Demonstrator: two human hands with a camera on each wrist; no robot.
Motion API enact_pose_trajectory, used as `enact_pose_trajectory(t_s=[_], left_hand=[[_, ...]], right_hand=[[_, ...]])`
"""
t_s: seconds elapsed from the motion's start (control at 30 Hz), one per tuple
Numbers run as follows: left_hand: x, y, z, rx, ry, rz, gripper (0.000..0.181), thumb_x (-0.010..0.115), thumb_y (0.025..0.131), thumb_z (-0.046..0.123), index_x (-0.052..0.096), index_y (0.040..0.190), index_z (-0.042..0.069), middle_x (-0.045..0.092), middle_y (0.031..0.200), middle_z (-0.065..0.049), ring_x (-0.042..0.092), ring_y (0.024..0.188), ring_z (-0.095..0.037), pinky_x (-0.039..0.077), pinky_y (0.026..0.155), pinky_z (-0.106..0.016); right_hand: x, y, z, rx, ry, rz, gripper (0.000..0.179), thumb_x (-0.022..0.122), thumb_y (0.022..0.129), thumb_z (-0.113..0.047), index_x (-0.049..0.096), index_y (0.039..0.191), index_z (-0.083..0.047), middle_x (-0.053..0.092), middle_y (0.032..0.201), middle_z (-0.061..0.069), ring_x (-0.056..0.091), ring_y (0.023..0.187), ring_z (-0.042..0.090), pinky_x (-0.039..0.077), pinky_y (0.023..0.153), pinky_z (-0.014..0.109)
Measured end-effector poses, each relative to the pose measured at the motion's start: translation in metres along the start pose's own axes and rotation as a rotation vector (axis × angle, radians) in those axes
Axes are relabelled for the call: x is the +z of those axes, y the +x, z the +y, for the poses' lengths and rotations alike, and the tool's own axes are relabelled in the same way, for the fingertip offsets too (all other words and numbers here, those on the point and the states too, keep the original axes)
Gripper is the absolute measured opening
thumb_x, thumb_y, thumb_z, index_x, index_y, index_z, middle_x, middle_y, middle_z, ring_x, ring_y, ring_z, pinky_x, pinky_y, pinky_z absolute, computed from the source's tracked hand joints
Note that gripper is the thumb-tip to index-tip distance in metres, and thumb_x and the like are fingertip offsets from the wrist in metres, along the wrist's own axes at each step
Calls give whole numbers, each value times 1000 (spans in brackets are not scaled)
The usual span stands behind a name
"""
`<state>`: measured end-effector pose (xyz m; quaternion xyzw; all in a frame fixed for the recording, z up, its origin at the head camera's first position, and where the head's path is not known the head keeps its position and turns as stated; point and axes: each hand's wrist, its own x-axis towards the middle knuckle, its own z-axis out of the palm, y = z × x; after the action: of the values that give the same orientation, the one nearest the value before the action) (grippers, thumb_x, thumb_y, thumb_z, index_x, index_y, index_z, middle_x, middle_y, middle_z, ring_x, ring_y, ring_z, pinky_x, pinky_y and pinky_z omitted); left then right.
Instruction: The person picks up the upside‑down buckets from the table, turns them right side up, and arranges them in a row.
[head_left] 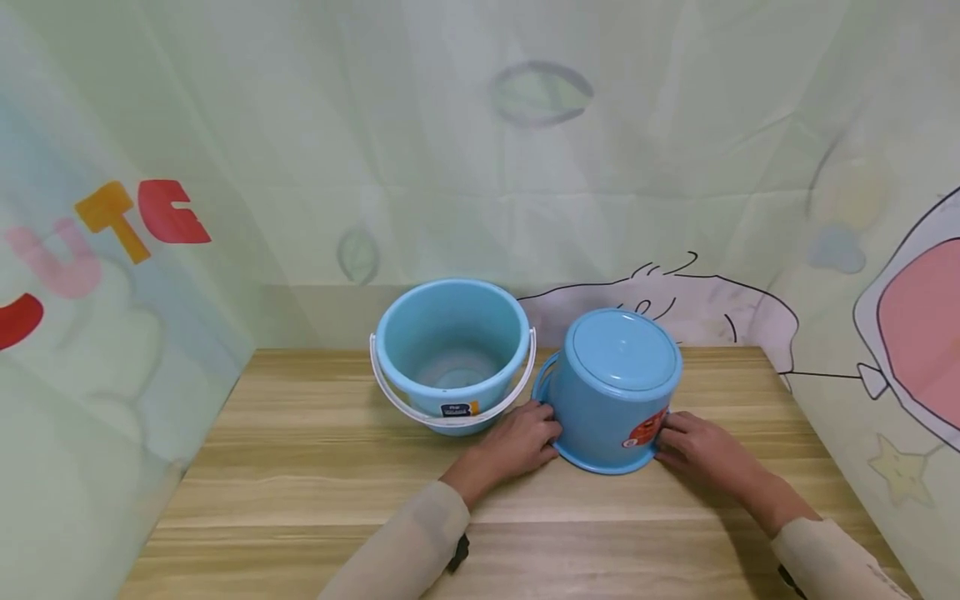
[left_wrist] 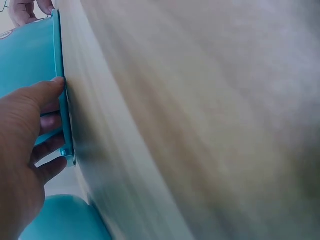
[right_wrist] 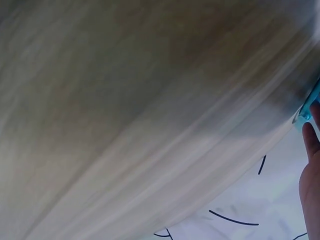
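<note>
A blue plastic bucket stands upside down on the wooden table, its round base facing up and a red label on its side. My left hand holds its rim at the left; in the left wrist view the thumb lies on the rim, fingers spread along it. At the opposite side my right hand holds the rim low down, near the label. Only part of that hand shows at the edge of the right wrist view. The bucket's blue handle sticks out behind my left hand.
Left of the hands, a lighter blue bucket stands upright with its mouth up. Its white handle hangs down across the front. Printed cloth hangs behind the table and along both sides.
</note>
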<state>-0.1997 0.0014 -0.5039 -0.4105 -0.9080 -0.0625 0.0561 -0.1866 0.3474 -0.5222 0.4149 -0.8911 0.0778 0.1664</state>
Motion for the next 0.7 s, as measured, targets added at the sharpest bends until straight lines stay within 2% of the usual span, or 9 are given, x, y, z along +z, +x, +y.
enact_pose_trajectory(t_s=[0.17,0.33,0.5,0.7], left_hand=[[0,0,-1,-7,-14,-6,18,75,95,31,65,84,21,55,91,5,49,88,-15,43,74,-24],[-1,-1,-1,-9,-23,6,14,73,95,24,65,85,21,55,93,4,50,91,-16,45,76,-25],[-3,-2,-1,1,-14,38,12,69,98,18,66,86,20,57,95,3,52,93,-17,46,76,-25],[-4,-3,1,6,-10,92,10,66,100,13,68,91,18,60,99,1,55,95,-19,50,79,-27]], right_hand=[[-2,-1,-2,11,-4,1,31,93,72,-14,76,98,-13,72,106,2,71,99,20,63,83,38],[-2,-1,-2,-3,3,35,31,93,70,-11,75,95,-14,70,104,1,70,98,20,63,82,37],[-1,-2,-1,-31,10,78,30,92,70,-10,72,93,-14,68,102,1,68,97,20,63,80,37],[-6,-2,-4,-9,25,70,33,93,70,-10,70,93,-16,66,101,-1,67,98,19,63,80,37]])
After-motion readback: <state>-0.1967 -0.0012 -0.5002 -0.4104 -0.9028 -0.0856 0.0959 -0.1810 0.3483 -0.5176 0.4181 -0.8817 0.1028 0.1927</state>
